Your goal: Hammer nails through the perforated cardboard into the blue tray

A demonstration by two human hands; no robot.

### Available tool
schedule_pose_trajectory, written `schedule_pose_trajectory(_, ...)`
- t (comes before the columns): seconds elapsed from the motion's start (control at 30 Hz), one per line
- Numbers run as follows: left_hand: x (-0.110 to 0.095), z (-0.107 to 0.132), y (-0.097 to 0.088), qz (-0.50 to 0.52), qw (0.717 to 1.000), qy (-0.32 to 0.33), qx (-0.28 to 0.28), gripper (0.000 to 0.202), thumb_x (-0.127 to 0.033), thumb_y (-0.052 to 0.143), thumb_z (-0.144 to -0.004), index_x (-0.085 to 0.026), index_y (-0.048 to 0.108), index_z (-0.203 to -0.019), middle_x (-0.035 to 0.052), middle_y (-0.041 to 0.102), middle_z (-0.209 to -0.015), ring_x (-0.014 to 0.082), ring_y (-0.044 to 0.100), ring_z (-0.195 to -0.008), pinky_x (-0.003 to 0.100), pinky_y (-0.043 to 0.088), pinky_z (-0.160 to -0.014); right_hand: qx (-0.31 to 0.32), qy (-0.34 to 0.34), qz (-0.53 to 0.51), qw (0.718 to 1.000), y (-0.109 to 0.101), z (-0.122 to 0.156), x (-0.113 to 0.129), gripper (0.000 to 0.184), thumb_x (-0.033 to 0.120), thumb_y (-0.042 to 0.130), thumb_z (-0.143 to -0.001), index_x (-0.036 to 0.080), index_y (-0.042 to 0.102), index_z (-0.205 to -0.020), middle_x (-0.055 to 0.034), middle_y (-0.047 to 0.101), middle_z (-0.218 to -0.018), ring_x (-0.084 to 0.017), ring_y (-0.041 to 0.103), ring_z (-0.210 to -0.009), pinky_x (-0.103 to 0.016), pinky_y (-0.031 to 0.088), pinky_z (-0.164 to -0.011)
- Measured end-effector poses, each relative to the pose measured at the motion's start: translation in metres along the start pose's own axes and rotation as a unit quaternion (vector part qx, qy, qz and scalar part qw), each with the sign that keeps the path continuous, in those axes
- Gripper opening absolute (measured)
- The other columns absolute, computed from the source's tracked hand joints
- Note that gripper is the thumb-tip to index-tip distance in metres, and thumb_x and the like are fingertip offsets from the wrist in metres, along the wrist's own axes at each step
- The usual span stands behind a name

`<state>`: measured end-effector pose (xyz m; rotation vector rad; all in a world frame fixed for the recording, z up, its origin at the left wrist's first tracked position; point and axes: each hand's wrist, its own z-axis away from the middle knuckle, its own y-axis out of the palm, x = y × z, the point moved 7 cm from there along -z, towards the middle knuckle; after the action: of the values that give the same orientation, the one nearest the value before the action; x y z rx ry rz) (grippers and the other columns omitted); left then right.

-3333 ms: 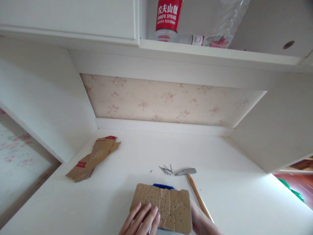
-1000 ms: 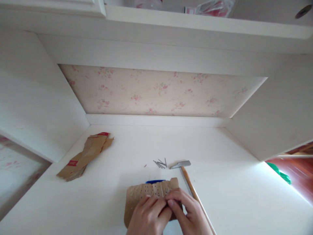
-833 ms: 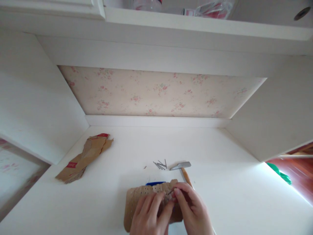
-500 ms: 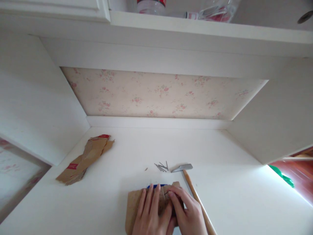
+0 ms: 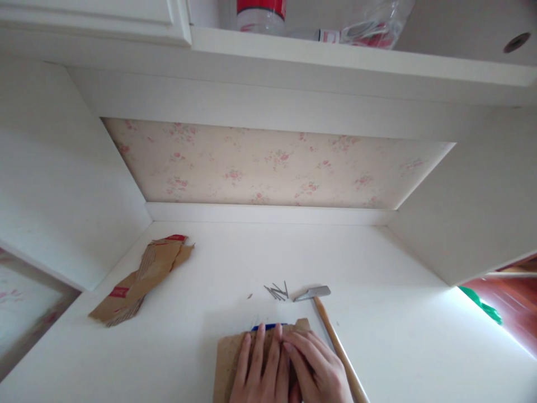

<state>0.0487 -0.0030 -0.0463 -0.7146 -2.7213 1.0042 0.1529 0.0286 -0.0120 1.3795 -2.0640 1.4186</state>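
Observation:
A brown piece of cardboard (image 5: 226, 358) lies in front of me at the bottom of the head view. My left hand (image 5: 262, 369) rests flat on it, fingers stretched out and slightly apart, thumb hidden. Beside it, my right hand (image 5: 316, 364) has its fingers bent and pressed together on the cardboard's right part; the fingertips are partly covered. A blue edge (image 5: 268, 326) peeks out behind the cardboard. Several nails (image 5: 276, 291) lie loose beyond my hands. The hammer (image 5: 335, 338), with a wooden handle and grey metal head, lies to the right of my right hand.
Torn cardboard (image 5: 142, 280) with red marks lies at the left on the white tabletop (image 5: 403, 313). White side panels stand left and right. Above, a shelf (image 5: 335, 59) holds a bottle (image 5: 260, 15) and a clear plastic bag (image 5: 375, 25). Something green (image 5: 480, 305) shows at far right.
My left hand's fingers have shifted slightly right, closer to my right hand, and its thumb has gone out of sight. The view has tilted a little upward.

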Motion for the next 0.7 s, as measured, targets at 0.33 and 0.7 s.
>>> schedule_pose_trajectory(0.33, 0.0, 0.0, 0.001, -0.001, 1.0, 0.01, -0.011, 0.041, -0.017, 0.034, -0.096, -0.015, 0.072, -0.11, 0.0091, 0.073, -0.121, 0.0283, 0.062, -0.12, 0.05, 0.02, -0.122, 0.021, -0.053, 0.049, 0.997, 0.001, -0.003, 0.009, 0.033, 0.008, 0.055, -0.093, 0.023, 0.059, -0.121, -0.0091, 0.076, -0.107, -0.02, 0.072, -0.096, -0.029, 0.062, -0.085)
schedule_pose_trajectory(0.7, 0.0, 0.002, 0.001, 0.014, 1.0, 0.009, -0.015, 0.037, -0.021, 0.038, -0.095, -0.017, 0.074, -0.105, 0.0054, 0.073, -0.121, 0.031, 0.053, -0.13, 0.052, 0.018, -0.122, 0.031, -0.015, 0.042, 0.999, 0.002, 0.0, 0.004, 0.033, 0.008, 0.057, -0.092, 0.025, 0.061, -0.121, -0.0081, 0.075, -0.112, -0.02, 0.071, -0.1, -0.028, 0.061, -0.089)
